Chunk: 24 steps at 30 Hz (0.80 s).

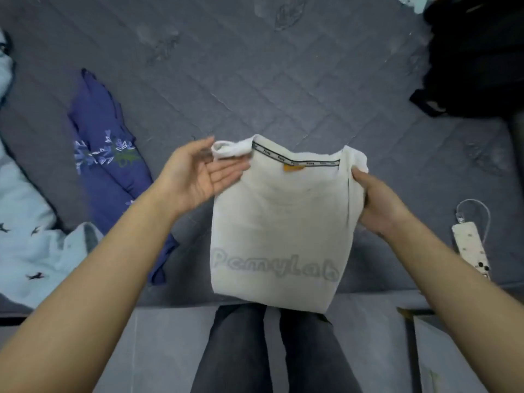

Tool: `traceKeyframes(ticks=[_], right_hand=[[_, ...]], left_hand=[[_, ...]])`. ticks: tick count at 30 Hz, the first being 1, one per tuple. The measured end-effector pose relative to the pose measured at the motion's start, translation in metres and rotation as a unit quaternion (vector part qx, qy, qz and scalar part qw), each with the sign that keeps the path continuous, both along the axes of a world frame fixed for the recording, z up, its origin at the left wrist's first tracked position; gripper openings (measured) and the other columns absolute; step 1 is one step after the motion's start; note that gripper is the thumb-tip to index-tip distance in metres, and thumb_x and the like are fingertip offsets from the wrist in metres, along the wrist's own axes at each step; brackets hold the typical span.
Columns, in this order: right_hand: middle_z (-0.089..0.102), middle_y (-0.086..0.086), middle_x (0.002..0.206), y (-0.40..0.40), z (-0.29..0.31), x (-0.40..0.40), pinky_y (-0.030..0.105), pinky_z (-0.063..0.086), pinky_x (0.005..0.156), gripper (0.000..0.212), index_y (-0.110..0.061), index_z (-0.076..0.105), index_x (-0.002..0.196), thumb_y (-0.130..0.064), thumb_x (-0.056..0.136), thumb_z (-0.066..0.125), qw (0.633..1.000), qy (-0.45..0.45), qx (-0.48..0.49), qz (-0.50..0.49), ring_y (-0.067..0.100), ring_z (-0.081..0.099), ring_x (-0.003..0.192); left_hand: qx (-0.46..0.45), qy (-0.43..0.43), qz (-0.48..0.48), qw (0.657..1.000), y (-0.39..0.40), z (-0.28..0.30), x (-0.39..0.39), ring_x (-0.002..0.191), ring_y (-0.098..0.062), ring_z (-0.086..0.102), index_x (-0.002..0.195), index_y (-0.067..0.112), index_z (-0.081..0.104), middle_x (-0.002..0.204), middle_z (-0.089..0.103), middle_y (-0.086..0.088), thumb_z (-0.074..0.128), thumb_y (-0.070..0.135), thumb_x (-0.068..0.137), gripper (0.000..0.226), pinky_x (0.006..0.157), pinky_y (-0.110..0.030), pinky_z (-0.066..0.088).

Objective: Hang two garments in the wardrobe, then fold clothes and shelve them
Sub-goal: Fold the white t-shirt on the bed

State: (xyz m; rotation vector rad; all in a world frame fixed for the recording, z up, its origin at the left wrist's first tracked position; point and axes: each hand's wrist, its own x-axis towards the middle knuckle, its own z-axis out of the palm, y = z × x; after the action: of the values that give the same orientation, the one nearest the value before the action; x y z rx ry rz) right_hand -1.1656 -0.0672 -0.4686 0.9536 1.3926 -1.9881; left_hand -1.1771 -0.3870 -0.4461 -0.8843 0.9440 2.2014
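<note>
Grey quilted bedding (pixel 255 66) with a diamond stitch fills nearly the whole view, and its near edge runs across at about 6 o'clock, just above my knees in dark grey jeans (pixel 272 350).

One white T-shirt (pixel 278 222) sits at the centre, folded into a narrow panel with its sides turned in, the collar toward 12 o'clock. Its neck tape is black with small lettering, an orange tag hangs under it, and pale grey lettering shows faintly through the cloth near the lower end, which hangs past the bed's edge over my legs. My right hand (pixel 380 205) grasps the shirt's right edge at about 3 o'clock, fingers wrapped around the folded side. My left hand (pixel 198 174) is released and flat, palm up, fingers straight, its tips at the shirt's upper left corner beside the rolled sleeve; I cannot tell whether they touch the cloth.

Three other garments lie on the bedding. One navy piece with a floral print (pixel 110 165) stretches from 10 o'clock down to 8 o'clock. One light blue shirt with small dark bird shapes (pixel 25 236) lies at 8 to 9 o'clock, well left of it. One black heap (pixel 476 58) sits at 1 to 2 o'clock.

One white power strip (pixel 470 248) with its cable looped above it lies at 4 o'clock, close beside my right forearm.
</note>
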Motion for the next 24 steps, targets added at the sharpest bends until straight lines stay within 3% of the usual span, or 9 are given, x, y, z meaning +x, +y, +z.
traceKeyframes(ticks=[2, 4, 6, 8, 10, 14, 17, 19, 24], right_hand=[[0.076, 0.001, 0.095, -0.005, -0.053, -0.017, 0.032, 0.053, 0.079, 0.03, -0.013, 0.063, 0.112, -0.033, 0.102, 0.043, 0.999, -0.012, 0.019, -0.022, 0.019, 0.069, 0.093], [0.072, -0.004, 0.08, -0.008, -0.108, -0.011, 0.026, 0.05, 0.074, 0.027, -0.011, 0.062, 0.101, -0.03, 0.102, 0.042, 0.996, -0.046, 0.082, 0.009, 0.017, 0.062, 0.082], [0.068, 0.007, 0.106, -0.002, -0.158, 0.011, 0.033, 0.048, 0.083, 0.027, -0.009, 0.06, 0.117, -0.026, 0.1, 0.047, 0.982, -0.086, 0.162, 0.044, 0.024, 0.06, 0.096], [0.062, 0.02, 0.12, 0.005, -0.186, 0.04, 0.034, 0.049, 0.081, 0.033, 0.0, 0.058, 0.124, -0.02, 0.098, 0.05, 0.971, -0.086, 0.214, 0.061, 0.031, 0.059, 0.105], [0.063, 0.019, 0.115, 0.012, -0.194, 0.074, 0.03, 0.053, 0.073, 0.029, 0.001, 0.057, 0.119, -0.019, 0.098, 0.053, 0.966, -0.073, 0.232, 0.089, 0.031, 0.06, 0.103], [0.062, 0.022, 0.118, 0.022, -0.194, 0.152, 0.04, 0.055, 0.086, 0.036, 0.002, 0.053, 0.122, -0.02, 0.095, 0.062, 0.961, -0.102, 0.219, 0.135, 0.031, 0.063, 0.102], [0.064, 0.009, 0.103, 0.02, -0.189, 0.194, 0.016, 0.052, 0.07, 0.024, -0.005, 0.058, 0.106, -0.023, 0.092, 0.065, 0.959, -0.107, 0.211, 0.155, 0.013, 0.061, 0.085], [0.063, 0.002, 0.089, 0.018, -0.191, 0.208, 0.012, 0.048, 0.068, 0.021, -0.006, 0.059, 0.094, -0.026, 0.091, 0.066, 0.96, -0.095, 0.212, 0.159, 0.009, 0.057, 0.078], [0.051, -0.008, 0.063, 0.028, -0.194, 0.218, 0.008, 0.039, 0.054, 0.035, -0.013, 0.046, 0.067, -0.025, 0.09, 0.069, 0.957, -0.09, 0.226, 0.159, -0.003, 0.047, 0.055]], left_hand=[[-0.003, -0.033, 0.065, 0.997, 0.017, -0.045, -0.012, 0.1, -0.031, 0.069, 0.104, 0.0, 0.058, 0.117, 0.066, -0.024, 0.051, 0.023, 0.096, 0.026, 0.085, -0.033, 0.058], [-0.114, -0.058, 0.064, 0.99, 0.028, -0.105, -0.005, 0.087, -0.022, 0.067, 0.11, 0.004, 0.053, 0.105, 0.066, -0.014, 0.05, 0.016, 0.098, 0.018, 0.077, -0.027, 0.056], [-0.294, -0.08, 0.0, 0.953, 0.034, -0.157, 0.026, 0.083, -0.018, 0.061, 0.128, 0.01, 0.046, 0.099, 0.063, -0.008, 0.056, 0.012, 0.095, 0.034, 0.071, -0.026, 0.051], [-0.38, -0.101, -0.057, 0.918, 0.037, -0.192, 0.07, 0.094, -0.018, 0.056, 0.136, 0.011, 0.043, 0.11, 0.06, -0.007, 0.063, 0.014, 0.092, 0.048, 0.081, -0.028, 0.047], [-0.38, -0.101, -0.078, 0.916, 0.04, -0.211, 0.118, 0.097, -0.018, 0.056, 0.132, 0.008, 0.044, 0.108, 0.059, -0.005, 0.067, 0.014, 0.09, 0.049, 0.085, -0.027, 0.047], [-0.389, -0.089, -0.109, 0.91, 0.05, -0.215, 0.194, 0.088, -0.02, 0.059, 0.107, 0.006, 0.053, 0.097, 0.06, -0.009, 0.067, 0.019, 0.091, 0.025, 0.072, -0.019, 0.05], [-0.418, -0.084, -0.091, 0.9, 0.053, -0.214, 0.219, 0.075, -0.011, 0.053, 0.083, 0.013, 0.054, 0.081, 0.058, 0.001, 0.068, 0.02, 0.09, 0.018, 0.059, -0.005, 0.042], [-0.431, -0.087, -0.082, 0.894, 0.053, -0.215, 0.224, 0.068, -0.007, 0.051, 0.073, 0.017, 0.053, 0.074, 0.058, 0.004, 0.069, 0.023, 0.09, 0.024, 0.056, -0.005, 0.039], [-0.454, -0.091, -0.099, 0.881, 0.042, -0.219, 0.241, 0.07, -0.008, 0.053, 0.079, 0.01, 0.061, 0.074, 0.062, 0.002, 0.068, 0.024, 0.09, 0.019, 0.061, -0.012, 0.042]])
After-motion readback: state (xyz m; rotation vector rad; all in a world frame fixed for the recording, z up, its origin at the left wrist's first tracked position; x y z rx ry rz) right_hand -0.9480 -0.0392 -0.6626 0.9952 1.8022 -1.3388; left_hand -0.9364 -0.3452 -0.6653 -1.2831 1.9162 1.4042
